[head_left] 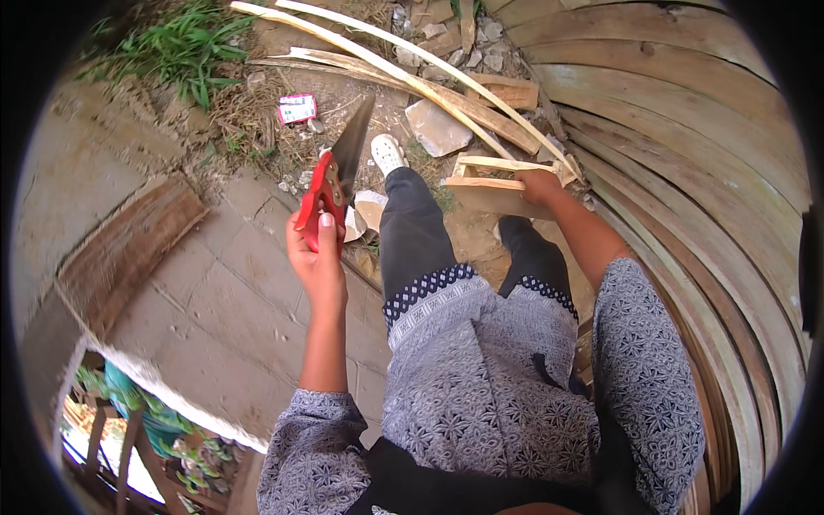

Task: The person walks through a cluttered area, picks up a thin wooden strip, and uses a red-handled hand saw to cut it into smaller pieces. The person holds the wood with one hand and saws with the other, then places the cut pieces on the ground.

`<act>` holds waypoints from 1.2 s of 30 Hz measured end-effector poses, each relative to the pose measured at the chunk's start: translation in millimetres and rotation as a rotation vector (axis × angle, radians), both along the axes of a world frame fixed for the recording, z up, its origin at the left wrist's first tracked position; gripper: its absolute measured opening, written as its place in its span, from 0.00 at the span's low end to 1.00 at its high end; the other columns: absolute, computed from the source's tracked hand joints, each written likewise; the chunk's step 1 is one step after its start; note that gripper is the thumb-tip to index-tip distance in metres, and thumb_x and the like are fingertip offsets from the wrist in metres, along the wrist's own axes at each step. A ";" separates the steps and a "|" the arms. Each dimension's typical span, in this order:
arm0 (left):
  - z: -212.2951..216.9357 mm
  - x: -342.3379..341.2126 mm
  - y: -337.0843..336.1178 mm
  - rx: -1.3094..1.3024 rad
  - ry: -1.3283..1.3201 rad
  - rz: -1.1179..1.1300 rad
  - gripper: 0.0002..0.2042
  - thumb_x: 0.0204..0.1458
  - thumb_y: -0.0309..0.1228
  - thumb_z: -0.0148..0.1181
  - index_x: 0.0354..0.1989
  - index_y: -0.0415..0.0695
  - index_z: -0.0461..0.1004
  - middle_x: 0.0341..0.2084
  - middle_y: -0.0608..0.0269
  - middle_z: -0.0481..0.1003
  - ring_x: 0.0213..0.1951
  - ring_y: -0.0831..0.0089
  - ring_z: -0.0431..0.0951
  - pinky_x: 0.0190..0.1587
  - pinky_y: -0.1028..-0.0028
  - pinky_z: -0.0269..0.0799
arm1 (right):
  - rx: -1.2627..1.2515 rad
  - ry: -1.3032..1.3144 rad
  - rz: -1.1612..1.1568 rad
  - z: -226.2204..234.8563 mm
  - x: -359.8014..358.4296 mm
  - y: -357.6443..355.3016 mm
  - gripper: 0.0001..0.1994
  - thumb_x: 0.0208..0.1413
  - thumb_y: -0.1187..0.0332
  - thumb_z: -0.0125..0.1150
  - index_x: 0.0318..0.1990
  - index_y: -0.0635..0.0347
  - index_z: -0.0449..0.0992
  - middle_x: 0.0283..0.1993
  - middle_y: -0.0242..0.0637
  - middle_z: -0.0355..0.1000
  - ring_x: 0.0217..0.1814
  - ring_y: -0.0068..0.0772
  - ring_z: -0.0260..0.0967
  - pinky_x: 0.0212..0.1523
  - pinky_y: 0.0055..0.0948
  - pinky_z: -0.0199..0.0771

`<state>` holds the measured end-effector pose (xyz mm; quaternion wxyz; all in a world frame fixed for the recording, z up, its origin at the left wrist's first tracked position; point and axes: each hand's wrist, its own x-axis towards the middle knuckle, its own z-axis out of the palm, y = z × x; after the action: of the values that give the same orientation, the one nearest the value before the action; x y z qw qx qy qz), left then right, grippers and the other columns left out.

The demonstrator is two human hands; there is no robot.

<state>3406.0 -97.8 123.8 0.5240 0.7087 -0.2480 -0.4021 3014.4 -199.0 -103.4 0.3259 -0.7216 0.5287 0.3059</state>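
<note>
My left hand [318, 251] is closed around the red handle of a hand saw [324, 184], with the thumb lying along the grip. The saw's dark blade points up and slightly right, away from me. To the right, my right hand [541, 186] grips the end of a small box-like wooden frame [487, 200] made of pale boards. The frame is held above the ground near my right leg, well apart from the saw. My right fingers are partly hidden by the frame's edge.
Long pale wood strips [369, 51] and rough planks lie across the ground ahead. Broken stone [438, 127] and a red-and-white packet [297, 108] are nearby. A plank wall [669, 86] curves along the right. On the left, a wooden board [129, 249] rests on paving.
</note>
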 end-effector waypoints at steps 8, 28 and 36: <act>-89.4 -7.8 -92.7 -0.021 -0.091 -0.145 0.16 0.63 0.34 0.59 0.55 0.38 0.70 0.33 0.68 0.73 0.35 0.80 0.71 0.44 0.76 0.69 | 0.257 -0.127 0.087 -189.0 46.7 30.3 0.18 0.44 0.72 0.62 0.46 0.48 0.82 0.46 0.43 0.80 0.50 0.49 0.78 0.47 0.44 0.78; -285.6 -179.2 -216.1 -0.374 -0.290 -0.762 0.18 0.68 0.32 0.47 0.58 0.29 0.67 0.32 0.63 0.70 0.38 0.75 0.69 0.53 0.69 0.66 | 0.847 -0.339 0.275 -517.0 -13.8 95.3 0.30 0.51 0.53 0.69 0.61 0.53 0.74 0.57 0.42 0.76 0.56 0.43 0.74 0.53 0.43 0.74; -276.7 -216.4 -237.8 -0.576 -0.415 -0.854 0.17 0.67 0.34 0.49 0.52 0.29 0.72 0.33 0.61 0.72 0.38 0.75 0.72 0.51 0.72 0.67 | 1.025 -0.414 -0.086 -461.3 2.7 -46.0 0.24 0.56 0.47 0.67 0.55 0.51 0.79 0.56 0.40 0.77 0.52 0.35 0.78 0.50 0.34 0.81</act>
<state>3189.7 -335.6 -152.9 0.4273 0.4375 -0.7112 -0.3466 3017.1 -245.0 -564.7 0.7446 -0.4935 0.2660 0.3624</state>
